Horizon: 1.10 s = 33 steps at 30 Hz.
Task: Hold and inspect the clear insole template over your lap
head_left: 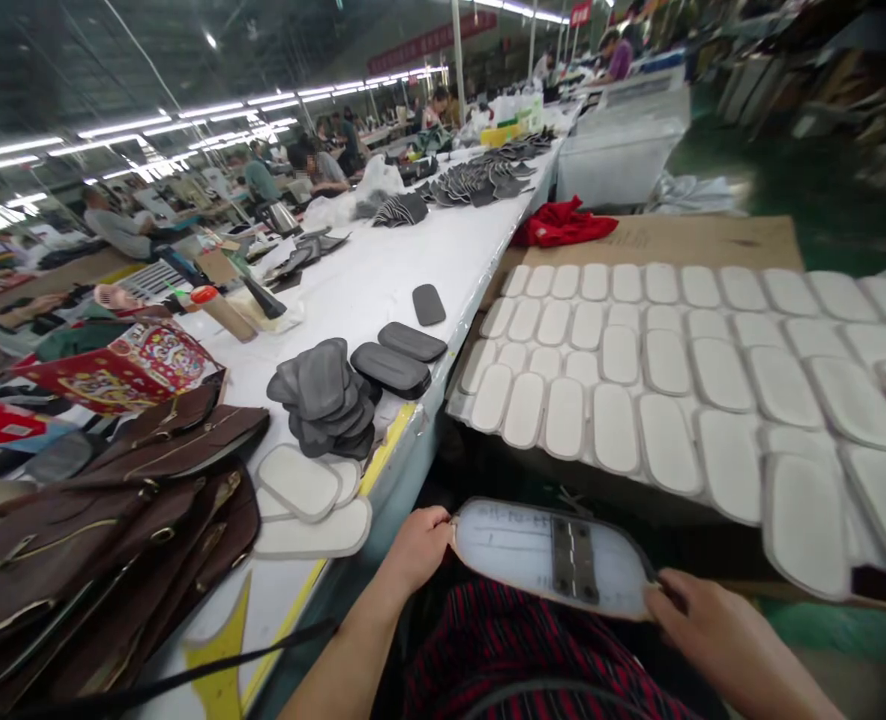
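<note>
Left hand (417,550) pinches the rounded left end of the oval white panel (552,558), fingers curled closed on its edge. Right hand (720,630) grips the opposite end at 3 o'clock, thumb on top. Panel is held flat above the lap, over a red striped garment (510,650), with a dark strip (572,560) across its middle facing up. Judgement: to handle it well, keep both pinches at the very edges, hold the panel level and taut so it doesn't bow, and keep thumbs off the dark strip. At 1 o'clock, rows of white pads (683,370) lie on cardboard (713,240). At 10 o'clock, loose white pads (300,490) sit on the long white table (383,270), with a stack of grey pieces (323,395) behind and brown leather bags (105,510) at 9 o'clock. Other people work far up the table.
</note>
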Available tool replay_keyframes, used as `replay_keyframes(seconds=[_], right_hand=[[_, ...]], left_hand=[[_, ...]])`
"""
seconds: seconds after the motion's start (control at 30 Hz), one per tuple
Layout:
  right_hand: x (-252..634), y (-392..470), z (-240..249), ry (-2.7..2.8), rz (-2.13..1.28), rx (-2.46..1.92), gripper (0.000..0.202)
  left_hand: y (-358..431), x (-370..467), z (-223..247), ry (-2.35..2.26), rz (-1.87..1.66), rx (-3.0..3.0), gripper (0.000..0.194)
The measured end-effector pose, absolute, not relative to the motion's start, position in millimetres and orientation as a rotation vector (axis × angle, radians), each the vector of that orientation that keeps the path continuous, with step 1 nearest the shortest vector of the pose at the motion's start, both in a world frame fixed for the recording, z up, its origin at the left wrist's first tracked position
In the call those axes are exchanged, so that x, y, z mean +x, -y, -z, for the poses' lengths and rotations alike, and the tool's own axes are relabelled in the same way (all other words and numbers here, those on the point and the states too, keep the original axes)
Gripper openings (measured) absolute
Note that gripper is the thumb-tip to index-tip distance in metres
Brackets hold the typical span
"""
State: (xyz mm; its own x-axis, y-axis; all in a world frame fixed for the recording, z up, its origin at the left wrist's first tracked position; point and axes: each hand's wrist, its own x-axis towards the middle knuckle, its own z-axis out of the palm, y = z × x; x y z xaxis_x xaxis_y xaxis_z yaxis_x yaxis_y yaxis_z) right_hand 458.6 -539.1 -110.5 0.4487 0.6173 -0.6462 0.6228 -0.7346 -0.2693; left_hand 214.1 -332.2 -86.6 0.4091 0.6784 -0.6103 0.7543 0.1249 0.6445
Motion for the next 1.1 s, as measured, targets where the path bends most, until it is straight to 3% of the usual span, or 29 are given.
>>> replay_keyframes(seconds=[0.33,0.43,1.1], right_hand=[[464.0,540.1,111.8,-1.227,1.143,2.673,0.043],[465.6,540.8,115.5,-1.196,1.097,2.667,0.036],[469.5,531.7,105.0,-1.158,1.148,2.616,0.034]], left_hand=[[324.2,216.2,76.3,-1.181,0.189,1.895,0.039],[324.2,216.2,80.4,-1.212,0.215,1.993,0.038],[326.0,216.5,80.8,-1.159,0.289,2.1,0.034]])
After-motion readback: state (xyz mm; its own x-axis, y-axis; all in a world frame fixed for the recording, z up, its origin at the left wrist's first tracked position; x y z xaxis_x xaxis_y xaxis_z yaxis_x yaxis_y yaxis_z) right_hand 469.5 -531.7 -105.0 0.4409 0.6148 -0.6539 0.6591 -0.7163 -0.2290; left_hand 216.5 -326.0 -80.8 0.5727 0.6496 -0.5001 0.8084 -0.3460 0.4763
